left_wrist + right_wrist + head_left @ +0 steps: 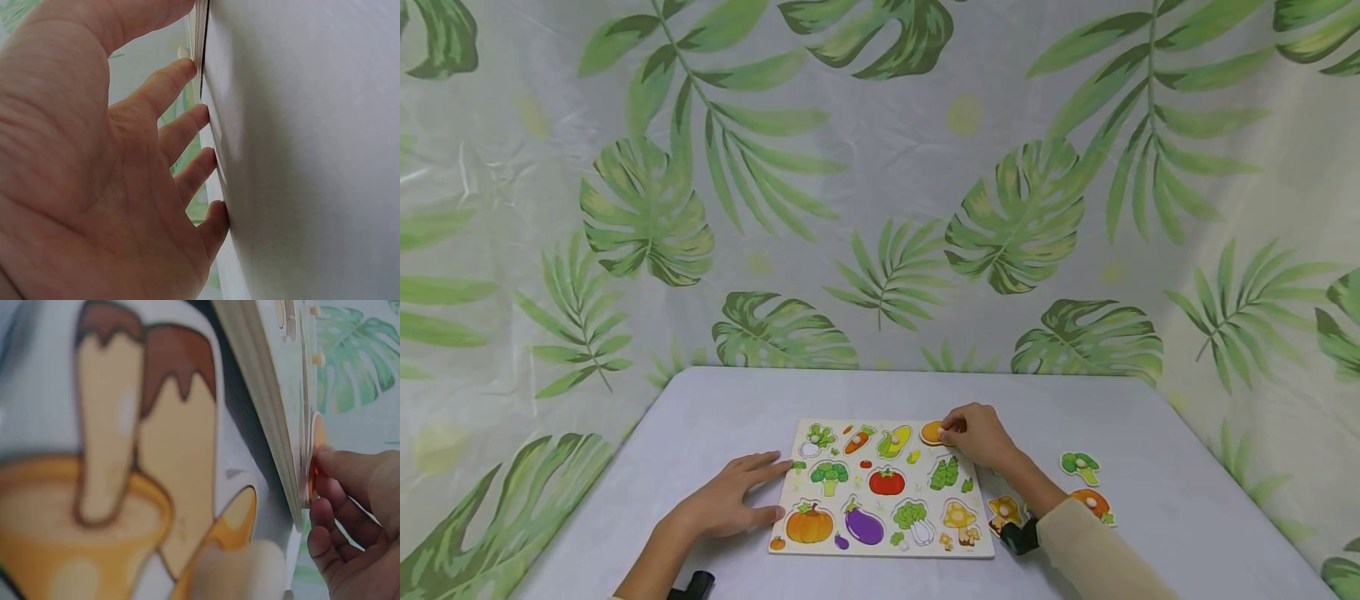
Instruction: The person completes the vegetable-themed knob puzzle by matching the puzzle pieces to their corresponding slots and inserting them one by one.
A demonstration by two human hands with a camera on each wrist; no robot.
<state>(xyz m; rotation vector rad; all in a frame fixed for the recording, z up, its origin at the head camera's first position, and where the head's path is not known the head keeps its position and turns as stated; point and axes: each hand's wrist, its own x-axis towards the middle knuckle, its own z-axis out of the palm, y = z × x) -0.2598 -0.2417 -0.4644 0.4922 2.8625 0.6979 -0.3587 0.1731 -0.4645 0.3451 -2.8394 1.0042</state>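
Observation:
A light vegetable puzzle board [850, 487] lies flat on the table, printed with a pumpkin, eggplant, tomato and others. My right hand [981, 435] pinches a round orange puzzle piece [931, 433] at the board's top right corner. In the right wrist view, the thumb and fingers hold that orange piece [319, 440] upright against the board's face, close to its edge. My left hand [730, 497] spreads its fingers at the left side of the board, the index fingertip and thumb at its edge. In the left wrist view, its other fingertips [200, 164] rest on the table.
Right of the board lie a broccoli piece [1080, 468], an orange pumpkin-like piece [1092, 502] and a mushroom piece [1002, 510] partly behind my right wrist. Small knobs [319, 359] stand up from the board. A leaf-patterned curtain [880, 183] hangs behind the white table [737, 400].

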